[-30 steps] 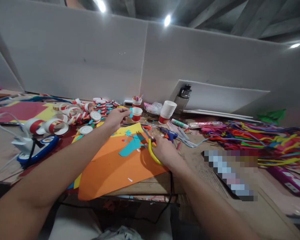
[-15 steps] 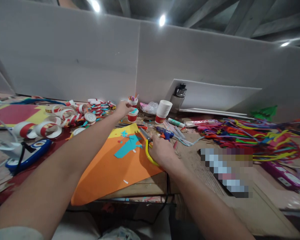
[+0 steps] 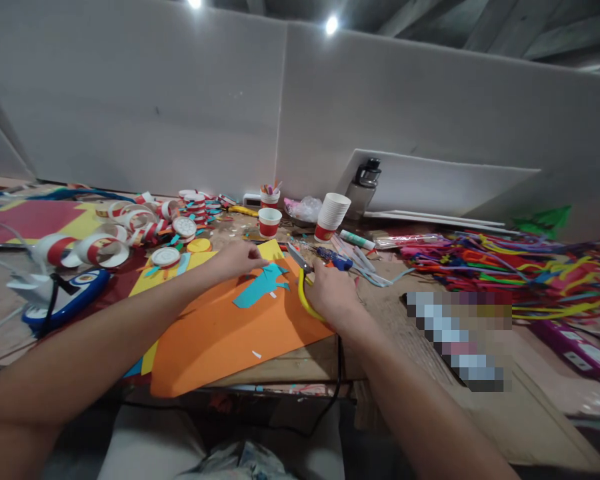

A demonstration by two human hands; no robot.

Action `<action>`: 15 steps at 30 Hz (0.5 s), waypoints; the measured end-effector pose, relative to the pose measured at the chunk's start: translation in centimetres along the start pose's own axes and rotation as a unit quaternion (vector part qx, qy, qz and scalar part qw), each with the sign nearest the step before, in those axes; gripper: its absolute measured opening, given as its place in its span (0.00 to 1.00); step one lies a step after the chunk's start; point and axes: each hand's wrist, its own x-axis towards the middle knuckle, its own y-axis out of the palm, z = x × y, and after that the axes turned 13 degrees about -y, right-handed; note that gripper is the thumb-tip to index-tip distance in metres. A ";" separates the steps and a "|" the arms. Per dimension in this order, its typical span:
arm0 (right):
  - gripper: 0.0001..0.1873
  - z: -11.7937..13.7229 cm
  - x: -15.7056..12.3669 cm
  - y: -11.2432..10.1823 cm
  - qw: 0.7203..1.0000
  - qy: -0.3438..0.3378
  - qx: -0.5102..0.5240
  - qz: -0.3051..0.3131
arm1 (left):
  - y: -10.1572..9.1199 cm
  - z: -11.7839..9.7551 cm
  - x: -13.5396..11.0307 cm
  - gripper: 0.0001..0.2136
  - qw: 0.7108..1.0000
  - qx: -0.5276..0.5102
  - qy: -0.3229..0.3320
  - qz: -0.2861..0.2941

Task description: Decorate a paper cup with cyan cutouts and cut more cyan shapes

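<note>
My right hand point(image 3: 333, 290) is closed round the yellow-handled scissors point(image 3: 307, 303), whose blades point away and to the left, slightly apart. My left hand point(image 3: 241, 260) hovers low over the far part of an orange sheet point(image 3: 200, 353), fingers curled into a pinch beside some blue paper scraps point(image 3: 255, 288). Whether a scrap is between those fingertips is hidden. Beyond the hand stands a red and white paper cup point(image 3: 269, 223), upright. Small white slips also lie on the orange sheet.
A stack of paper cups point(image 3: 333, 217) and a grey bottle point(image 3: 364, 190) stand at the back. Cup-paper curls point(image 3: 100, 248) and a blue-edged power strip point(image 3: 70, 303) lie left. Colourful pipe cleaners point(image 3: 500, 267) spread right. A glue gun point(image 3: 334, 257) lies behind my right hand.
My left hand has come back from above the paper cup, down and nearer to the blue scraps. Blue paper seen at the cup's mouth no longer shows. The right hand keeps the scissors.
</note>
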 end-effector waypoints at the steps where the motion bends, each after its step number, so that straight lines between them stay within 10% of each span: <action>1: 0.19 0.1 -0.1 -0.1 1.000 -0.004 -0.003 -0.003 | 0.1 0.1 -0.8 0.12 0.999 0.040 0.001 0.015; 15: 0.19 0.7 0.0 0.8 0.998 -0.037 -0.041 0.034 | 0.1 1.0 -3.3 0.10 0.987 0.153 0.014 0.051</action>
